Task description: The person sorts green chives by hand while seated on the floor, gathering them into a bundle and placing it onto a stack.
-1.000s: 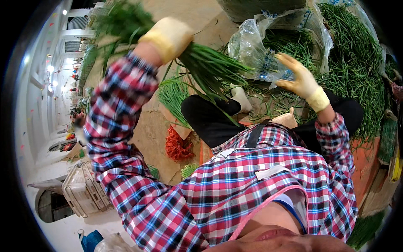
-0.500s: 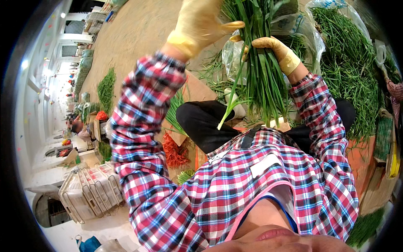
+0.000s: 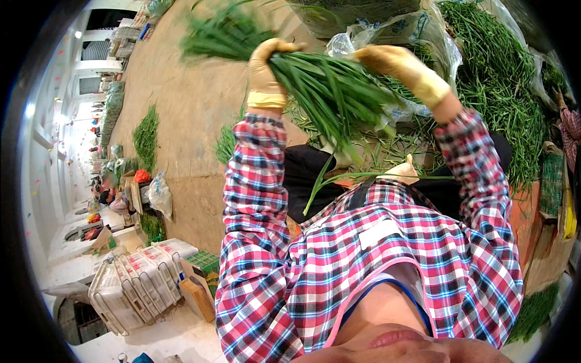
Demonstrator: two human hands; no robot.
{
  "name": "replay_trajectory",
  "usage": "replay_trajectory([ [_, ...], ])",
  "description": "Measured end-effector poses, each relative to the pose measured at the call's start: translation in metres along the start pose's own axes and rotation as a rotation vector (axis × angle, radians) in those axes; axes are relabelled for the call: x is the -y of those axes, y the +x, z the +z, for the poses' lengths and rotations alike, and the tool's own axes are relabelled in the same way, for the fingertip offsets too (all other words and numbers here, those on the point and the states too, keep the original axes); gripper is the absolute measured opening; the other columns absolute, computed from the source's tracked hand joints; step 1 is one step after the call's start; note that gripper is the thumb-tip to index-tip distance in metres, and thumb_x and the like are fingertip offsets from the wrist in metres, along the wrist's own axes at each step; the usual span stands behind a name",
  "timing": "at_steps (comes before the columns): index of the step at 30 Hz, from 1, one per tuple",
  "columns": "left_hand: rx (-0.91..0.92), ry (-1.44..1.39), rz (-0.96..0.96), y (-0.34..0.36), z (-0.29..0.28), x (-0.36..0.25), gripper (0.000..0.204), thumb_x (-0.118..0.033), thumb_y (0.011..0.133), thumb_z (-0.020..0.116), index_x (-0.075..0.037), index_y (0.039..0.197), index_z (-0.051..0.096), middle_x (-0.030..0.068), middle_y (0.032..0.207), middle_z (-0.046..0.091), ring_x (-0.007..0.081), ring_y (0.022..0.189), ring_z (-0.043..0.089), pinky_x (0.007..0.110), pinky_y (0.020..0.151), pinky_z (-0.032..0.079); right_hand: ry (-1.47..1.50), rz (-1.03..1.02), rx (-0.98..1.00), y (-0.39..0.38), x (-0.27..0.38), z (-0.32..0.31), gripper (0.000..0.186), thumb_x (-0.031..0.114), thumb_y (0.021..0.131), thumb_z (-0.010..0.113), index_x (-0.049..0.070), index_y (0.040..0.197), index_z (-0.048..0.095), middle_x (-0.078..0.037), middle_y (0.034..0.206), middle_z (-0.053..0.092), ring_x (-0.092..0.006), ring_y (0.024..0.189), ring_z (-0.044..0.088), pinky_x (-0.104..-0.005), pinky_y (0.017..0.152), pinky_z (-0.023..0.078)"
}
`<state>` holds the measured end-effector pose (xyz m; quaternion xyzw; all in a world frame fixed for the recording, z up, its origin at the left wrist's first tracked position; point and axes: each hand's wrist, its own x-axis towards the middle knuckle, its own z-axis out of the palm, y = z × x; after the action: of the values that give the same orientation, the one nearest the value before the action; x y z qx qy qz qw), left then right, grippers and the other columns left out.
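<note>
A thick bunch of garlic chives point(image 3: 333, 88) lies tilted across the space in front of me, its upper end blurred by motion. My left hand point(image 3: 265, 75), in a pale yellow glove, is closed around its middle. My right hand point(image 3: 402, 68), gloved alike, is over the right side of the bunch with its fingers stretched out, somewhat smeared; whether they touch the leaves I cannot tell. A stray chive leaf point(image 3: 313, 195) hangs down near my lap, and another stretches sideways over it.
A large heap of chives point(image 3: 502, 91) in clear plastic lies at the right. Loose cuttings cover the floor before my knees. White crates point(image 3: 142, 278) stand at lower left, and a strip of greens point(image 3: 146, 136) lies on the brown floor. Another person's sleeve point(image 3: 569, 130) shows at the right edge.
The bunch has swung from upright to slanting left. My left hand, earlier raised and blurred beside it, now grips it. My right hand has let go.
</note>
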<state>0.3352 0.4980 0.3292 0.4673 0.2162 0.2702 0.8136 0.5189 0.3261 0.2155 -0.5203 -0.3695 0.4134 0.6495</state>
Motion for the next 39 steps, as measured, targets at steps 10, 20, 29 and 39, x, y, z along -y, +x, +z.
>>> replay_trajectory([
  [10, -0.592, -0.198, 0.32, -0.018, -0.117, -0.044, 0.016, -0.022, 0.079, 0.054, -0.009, 0.07, 0.054, 0.0082, 0.075, 0.062, 0.0251, 0.07, 0.06, 0.04, 0.07, 0.054, -0.098, 0.46, 0.09, -0.114, -0.126, 0.057, 0.032, 0.034, 0.09, 0.067, 0.003, 0.092, 0.074, -0.006, 0.08, 0.071, -0.0117, 0.071, 0.064, -0.027, 0.066, 0.051],
  [20, -0.512, -0.273, 0.42, -0.077, -0.103, -0.036, 0.017, -0.018, 0.085, 0.054, -0.005, 0.073, 0.056, 0.0114, 0.078, 0.063, 0.0293, 0.082, 0.062, 0.045, 0.09, 0.05, -0.166, -0.238, -0.213, -0.084, -0.02, 0.062, 0.014, 0.012, 0.091, 0.065, 0.002, 0.099, 0.071, -0.006, 0.096, 0.071, -0.0121, 0.085, 0.065, -0.0259, 0.075, 0.052],
  [29, -0.122, -0.507, 0.465, -0.07, -0.095, -0.001, 0.017, -0.016, 0.083, 0.051, -0.003, 0.088, 0.061, 0.0131, 0.094, 0.063, 0.0269, 0.096, 0.06, 0.045, 0.096, 0.046, -0.08, -0.011, 0.091, -0.103, 0.018, 0.106, 0.022, 0.012, 0.09, 0.067, 0.001, 0.108, 0.069, -0.007, 0.087, 0.07, -0.0095, 0.076, 0.063, -0.0232, 0.069, 0.051],
  [39, -0.059, -0.552, 0.408, -0.072, -0.083, 0.013, 0.017, -0.015, 0.08, 0.05, -0.003, 0.086, 0.06, 0.0123, 0.093, 0.063, 0.0271, 0.096, 0.06, 0.049, 0.108, 0.037, -0.243, -0.307, 0.037, -0.093, 0.005, 0.103, 0.018, 0.013, 0.086, 0.071, 0.0, 0.098, 0.068, -0.006, 0.097, 0.067, -0.0127, 0.09, 0.063, -0.0279, 0.079, 0.05],
])
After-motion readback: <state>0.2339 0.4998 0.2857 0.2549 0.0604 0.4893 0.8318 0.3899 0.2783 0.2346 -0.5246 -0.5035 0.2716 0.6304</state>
